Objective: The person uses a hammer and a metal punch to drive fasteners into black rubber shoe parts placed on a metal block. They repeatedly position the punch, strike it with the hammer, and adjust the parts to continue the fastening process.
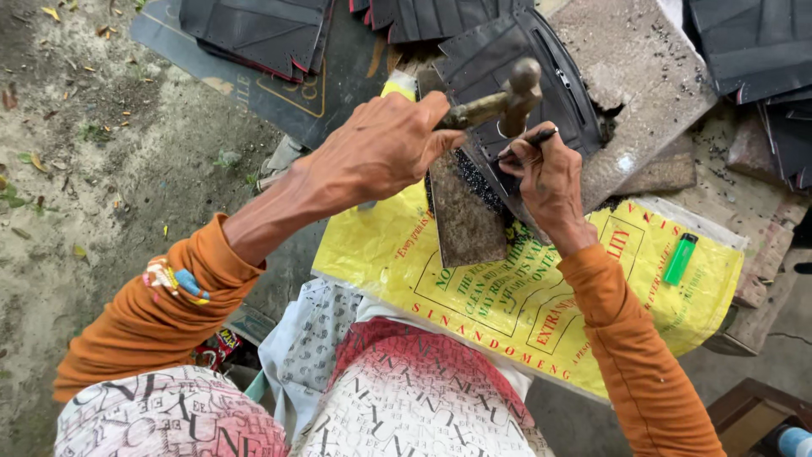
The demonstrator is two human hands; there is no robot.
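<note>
The left hand (381, 148) has its fingers (427, 118) wrapped shut around the wooden handle of a hammer (507, 101), choked up close to the head, a grip that suits short, controlled taps. The metal head hangs just above the right hand (548, 173). That hand's fingers (518, 156) pinch a thin dark punch (529, 140), tip down on a black stitched piece (516, 63) with a zipper, apparently to keep the tool on its mark. The piece lies flat on a stone slab (651, 76), a hard backing for blows. A rusty plate (463, 216) leans against the slab just below the hands. A yellow printed sack (507, 288) covers the person's lap, seemingly to catch debris; a green lighter (679, 258) rests on it. More black pieces (254, 30) are stacked beyond.
</note>
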